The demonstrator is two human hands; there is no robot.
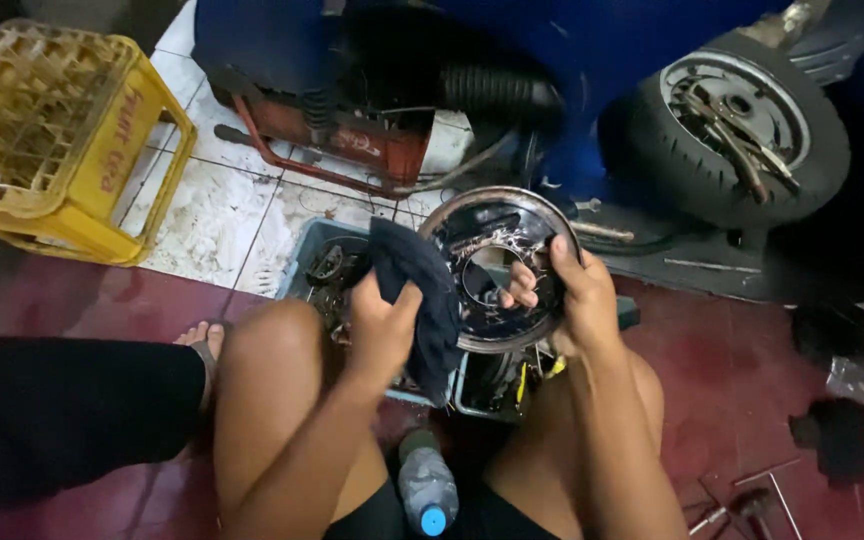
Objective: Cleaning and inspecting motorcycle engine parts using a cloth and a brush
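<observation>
My right hand (572,290) grips the right rim of a round, shiny dark metal plate (487,235) with a central hole, fingers hooked through the hole. My left hand (380,325) clutches a dark blue rag (422,290) pressed against the plate's left side. Both are held above a blue tray (312,250) of small metal parts, between my bare knees.
A yellow plastic crate (62,140) stands at the upper left. A small tyre with wheel hub (737,125) lies at the upper right beside a blue vehicle body (572,50). A plastic bottle with blue cap (425,488) sits between my legs. Tools (752,500) lie lower right. Another person's leg (62,410) is at left.
</observation>
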